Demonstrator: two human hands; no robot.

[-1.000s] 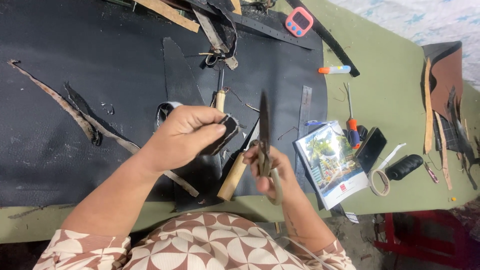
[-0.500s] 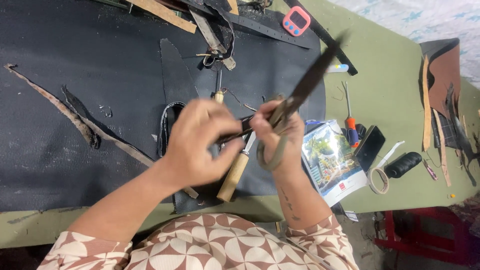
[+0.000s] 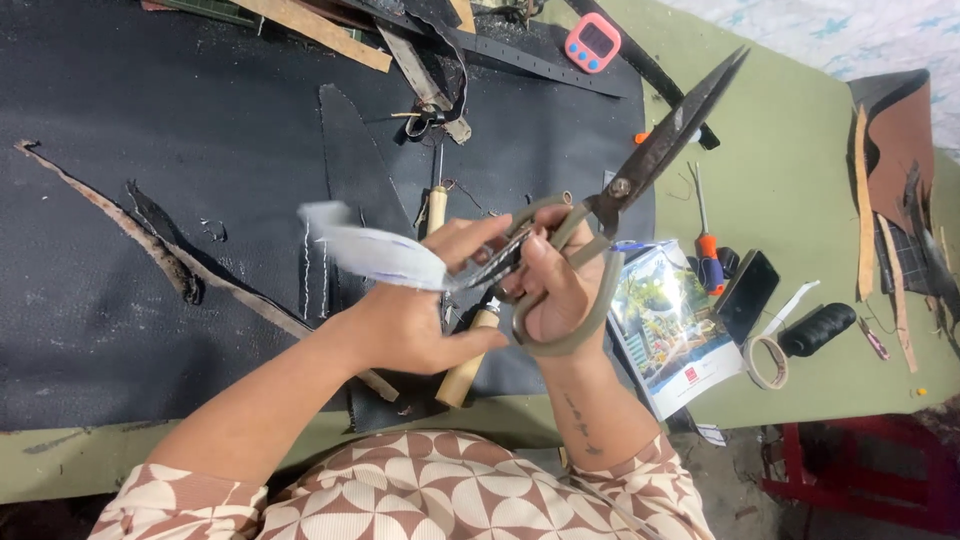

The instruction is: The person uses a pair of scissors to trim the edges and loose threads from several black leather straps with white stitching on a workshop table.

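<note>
Head camera is showing a pair of large dark scissors (image 3: pixel 640 165) being held up above the near edge of the black leather sheet (image 3: pixel 150 250) covering the table. The right hand (image 3: pixel 555 290) is gripping them with fingers threaded through the olive-coloured loop handles, and the long blades are lying shut, pointing up and away toward the far right corner. That long axis is running diagonally from the handles by the palm out to the tips near the pink timer (image 3: pixel 593 42). The left hand (image 3: pixel 415 320) is pinching a pale, light strip of material (image 3: pixel 375 255) between thumb and fingers, its fingertips touching the scissors just at the handle side of the pivot. The strip is trailing leftward, away from the blades, so the left hand is sitting nearer the handles than the tips. Under both hands a wooden-handled awl (image 3: pixel 465 365) is lying on the sheet; a glossy booklet (image 3: pixel 670 325), screwdriver (image 3: pixel 705 240) and tape roll (image 3: pixel 768 362) are resting toward the right edge.
</note>
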